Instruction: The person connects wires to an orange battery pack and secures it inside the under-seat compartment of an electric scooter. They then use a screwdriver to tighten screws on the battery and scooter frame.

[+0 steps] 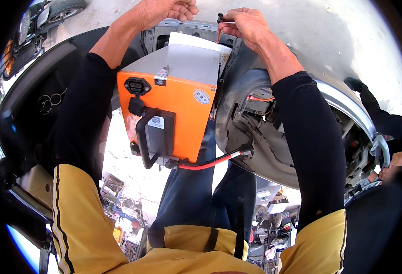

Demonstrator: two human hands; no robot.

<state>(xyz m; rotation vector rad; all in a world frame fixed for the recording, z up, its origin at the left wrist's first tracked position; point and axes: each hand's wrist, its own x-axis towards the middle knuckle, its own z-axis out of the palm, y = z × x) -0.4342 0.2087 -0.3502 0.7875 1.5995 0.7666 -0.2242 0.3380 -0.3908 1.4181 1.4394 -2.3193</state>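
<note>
My right hand (245, 25) pinches a small black connector (220, 18), from which a thin orange wire (218, 35) hangs toward the box's far end. Across from it, my left hand (176, 10) is closed with curled fingers, partly cut off by the top edge; anything inside it is hidden. Below and between my forearms sits an orange battery-like box (189, 123) with a grey top (191, 61). Its near face carries a black socket (138, 86), a black knob (136, 105) and a black handle (142, 137). A red cable (210, 162) with a black plug runs from its lower edge.
The box rests in an opened vehicle body, beside a grey wheel-arch-like panel (237, 100). Black trim (27, 91) curves along the left. At the right edge another person's hand (398, 160) shows. A motorcycle wheel (66, 10) stands at the upper left; cluttered shelves (123, 205) appear below.
</note>
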